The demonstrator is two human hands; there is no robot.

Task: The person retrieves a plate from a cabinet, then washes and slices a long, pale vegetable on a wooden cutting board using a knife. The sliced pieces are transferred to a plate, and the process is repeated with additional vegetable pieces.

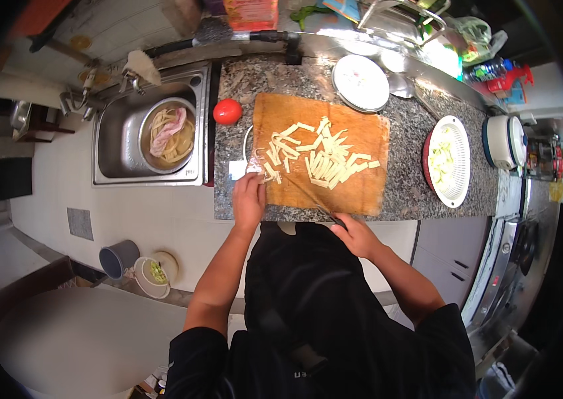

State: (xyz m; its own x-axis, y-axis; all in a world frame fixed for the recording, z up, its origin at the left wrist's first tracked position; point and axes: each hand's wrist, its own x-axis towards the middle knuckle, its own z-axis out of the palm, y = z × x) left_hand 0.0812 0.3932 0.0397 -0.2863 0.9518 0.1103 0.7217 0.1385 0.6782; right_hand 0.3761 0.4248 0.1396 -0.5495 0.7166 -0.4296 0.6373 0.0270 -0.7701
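A wooden cutting board point(368, 199) lies on the speckled counter, with pale cut strips point(328, 159) spread over it. My right hand point(357, 235) is wrapped round the dark handle of a kitchen knife point(309, 193). The blade slants up and left across the board's lower part. At the board's left edge is my left hand point(249, 199), its fingers bent together by a few pale strips point(270, 171) and a bit of shiny clear plastic. What its fingertips grip is too small to make out. A red tomato point(227, 112) sits beyond the board's upper left corner.
Left of the counter, a steel bowl point(143, 143) with pale contents stands in the sink point(112, 169). White plates point(361, 83) and a large metal spoon point(401, 86) lie behind the board. A white colander point(459, 183) with pale green pieces and a rice cooker point(504, 141) stand right.
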